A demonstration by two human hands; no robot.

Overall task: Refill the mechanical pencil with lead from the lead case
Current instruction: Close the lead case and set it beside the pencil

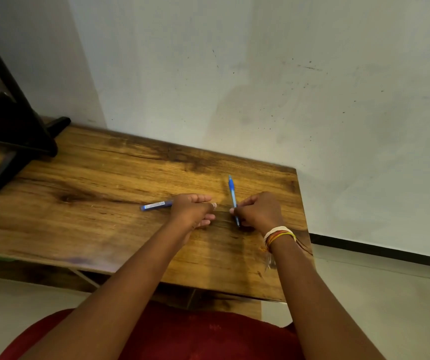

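Fingers: those of the right hand (259, 211) are curled around the lower barrel of the mechanical pencil (233, 200); those of the left hand (193, 210) are loosely curled, and whether anything is pinched cannot be told.
Pencil: blue, held steeply tilted over the right part of the wooden table (105, 190), its far end pointing away.
Lead case (156, 205): blue, laid flat just left of the left hand.
Wrist: thread bands (279, 233) are worn on the right.
Far left: a dark stand (14, 141) is seen.
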